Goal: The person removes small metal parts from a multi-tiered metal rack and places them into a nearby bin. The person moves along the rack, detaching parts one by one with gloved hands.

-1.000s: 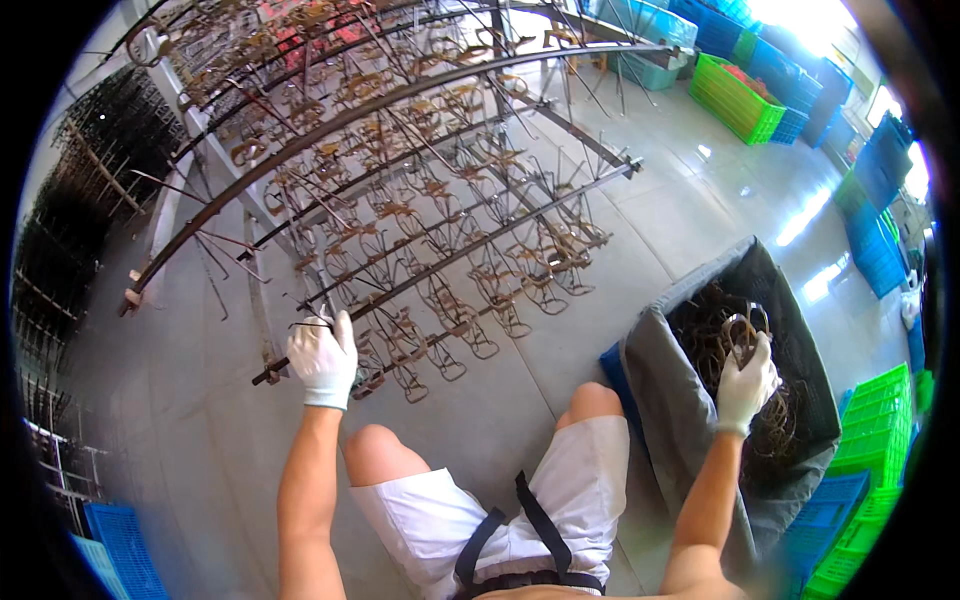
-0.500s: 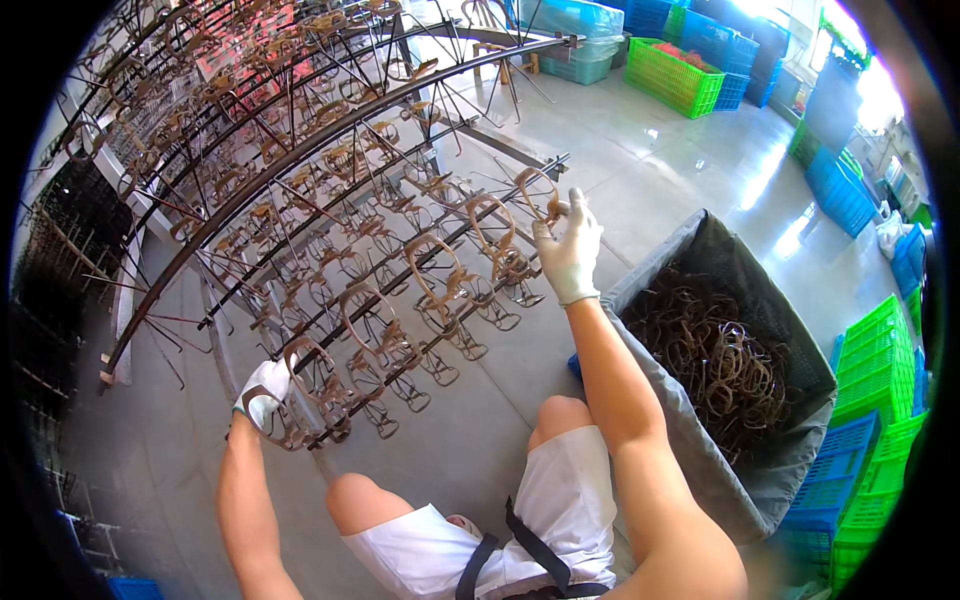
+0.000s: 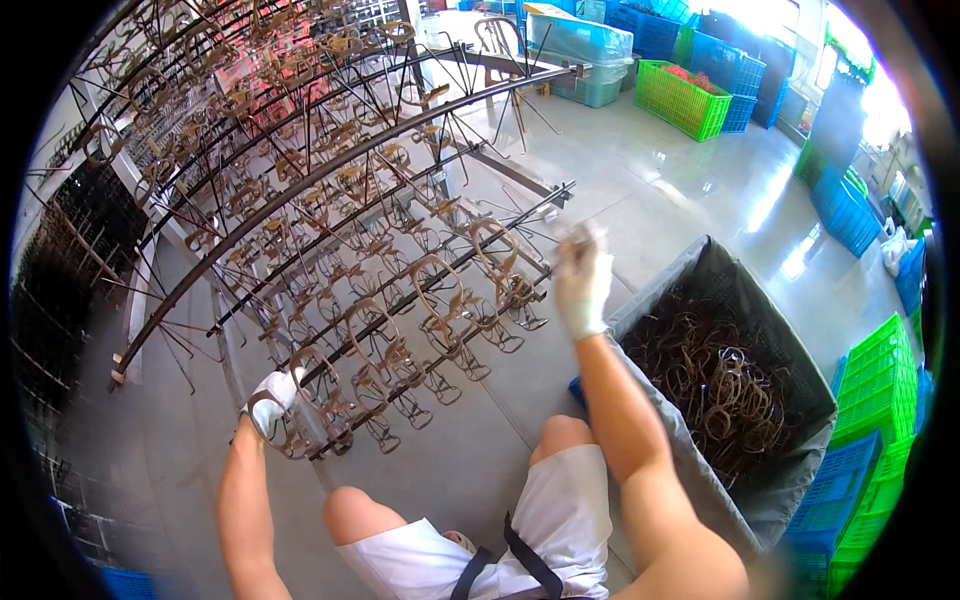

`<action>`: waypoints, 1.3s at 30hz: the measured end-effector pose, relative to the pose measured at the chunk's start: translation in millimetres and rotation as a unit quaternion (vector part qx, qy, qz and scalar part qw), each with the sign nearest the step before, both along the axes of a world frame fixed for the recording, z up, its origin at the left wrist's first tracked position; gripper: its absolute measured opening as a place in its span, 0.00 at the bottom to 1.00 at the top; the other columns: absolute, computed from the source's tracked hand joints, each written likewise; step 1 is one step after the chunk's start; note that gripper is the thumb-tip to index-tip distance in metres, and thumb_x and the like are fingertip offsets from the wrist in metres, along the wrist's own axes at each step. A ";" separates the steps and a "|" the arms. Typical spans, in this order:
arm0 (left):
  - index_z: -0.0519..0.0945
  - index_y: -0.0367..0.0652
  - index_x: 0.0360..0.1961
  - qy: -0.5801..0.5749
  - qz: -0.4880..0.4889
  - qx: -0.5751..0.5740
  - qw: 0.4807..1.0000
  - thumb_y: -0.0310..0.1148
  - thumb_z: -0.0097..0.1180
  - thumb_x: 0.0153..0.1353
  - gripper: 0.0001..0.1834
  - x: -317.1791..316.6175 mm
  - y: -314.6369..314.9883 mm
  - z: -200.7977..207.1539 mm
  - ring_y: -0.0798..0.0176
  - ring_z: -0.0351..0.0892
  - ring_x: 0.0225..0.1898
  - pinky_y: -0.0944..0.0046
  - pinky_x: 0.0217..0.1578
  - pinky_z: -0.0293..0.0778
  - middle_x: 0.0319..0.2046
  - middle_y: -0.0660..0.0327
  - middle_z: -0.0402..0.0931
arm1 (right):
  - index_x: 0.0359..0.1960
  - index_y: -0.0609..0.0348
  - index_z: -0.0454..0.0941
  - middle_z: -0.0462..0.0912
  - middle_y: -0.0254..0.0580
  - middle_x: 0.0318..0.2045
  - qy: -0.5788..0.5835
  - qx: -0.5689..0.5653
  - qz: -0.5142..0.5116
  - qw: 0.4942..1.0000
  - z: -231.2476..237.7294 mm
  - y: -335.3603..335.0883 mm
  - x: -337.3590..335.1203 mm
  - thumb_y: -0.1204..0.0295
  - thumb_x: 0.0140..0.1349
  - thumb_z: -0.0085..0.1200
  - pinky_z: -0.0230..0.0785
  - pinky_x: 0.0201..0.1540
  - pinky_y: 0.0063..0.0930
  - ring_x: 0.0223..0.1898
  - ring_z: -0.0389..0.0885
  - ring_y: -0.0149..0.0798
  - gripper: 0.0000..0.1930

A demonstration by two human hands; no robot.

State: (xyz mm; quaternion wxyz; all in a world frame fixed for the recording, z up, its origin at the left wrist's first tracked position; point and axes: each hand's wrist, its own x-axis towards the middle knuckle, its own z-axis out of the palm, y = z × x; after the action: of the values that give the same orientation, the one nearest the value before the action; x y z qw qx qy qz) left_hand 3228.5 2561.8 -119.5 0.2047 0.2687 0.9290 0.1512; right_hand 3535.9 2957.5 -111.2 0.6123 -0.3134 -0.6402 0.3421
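Rack (image 3: 430, 117) of long dark bars and thin prongs fills the upper left, its near side over the grey floor (image 3: 475, 430) ahead of the knees (image 3: 352, 508). Brown loops (image 3: 517, 290) hang all over it, with several larger ones in a row along the lower bars. The left hand (image 3: 276, 392), in a white glove, is at the near end of those bars with its fingers bent; their tips are hidden, so how tightly they close cannot be told. One loop shows right by that hand's wrist. The right hand (image 3: 584, 282), gloved too, is raised just beside the rack's right end; it is blurred, the fingers seemingly half bent, and whether it has hold of anything cannot be told. On the right, a grey-lined bin (image 3: 785, 505) holds a tangled pile (image 3: 740, 395) of more brown loops. Green crates (image 3: 880, 385) and blue crates (image 3: 835, 490) stand beyond it, and farther off are a tub (image 3: 588, 42) and another green crate with something red inside.
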 end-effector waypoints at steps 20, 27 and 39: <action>0.81 0.33 0.23 -0.023 -0.009 0.010 1.000 0.61 0.45 0.63 0.36 -17.4 3.5 -20.8 0.55 0.76 0.25 0.53 0.33 0.70 0.18 0.54 0.77 | 0.59 0.68 0.65 0.77 0.53 0.38 -0.149 0.134 0.012 0.980 0.0 -159.1 -51.9 0.71 0.47 0.64 0.58 0.58 0.53 0.48 0.71 0.60 0.35; 0.83 0.36 0.35 -0.107 0.070 -0.017 0.992 0.50 0.52 0.66 0.24 -14.2 -1.6 -12.2 0.64 0.73 0.26 0.60 0.29 0.69 0.26 0.64 0.79 | 0.56 0.66 0.69 0.75 0.33 0.22 -0.098 0.126 -0.110 0.981 23.9 -117.6 -28.1 0.72 0.53 0.65 0.61 0.41 0.40 0.30 0.73 0.41 0.28; 0.81 0.39 0.27 -0.106 0.064 -0.003 0.992 0.54 0.52 0.64 0.26 17.2 25.4 16.0 0.66 0.67 0.23 0.61 0.26 0.63 0.20 0.64 0.72 | 0.59 0.61 0.68 0.76 0.43 0.32 -0.175 0.070 0.171 0.967 18.6 -205.8 -57.2 0.73 0.42 0.66 0.61 0.49 0.45 0.41 0.73 0.51 0.37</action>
State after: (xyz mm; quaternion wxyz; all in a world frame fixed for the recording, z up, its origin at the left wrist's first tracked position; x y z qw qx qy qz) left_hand 3245.6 2587.3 -103.5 0.2925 0.1908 0.9178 0.1891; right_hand 3478.7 2751.8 -92.6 0.4435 -0.2107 -0.8040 0.3353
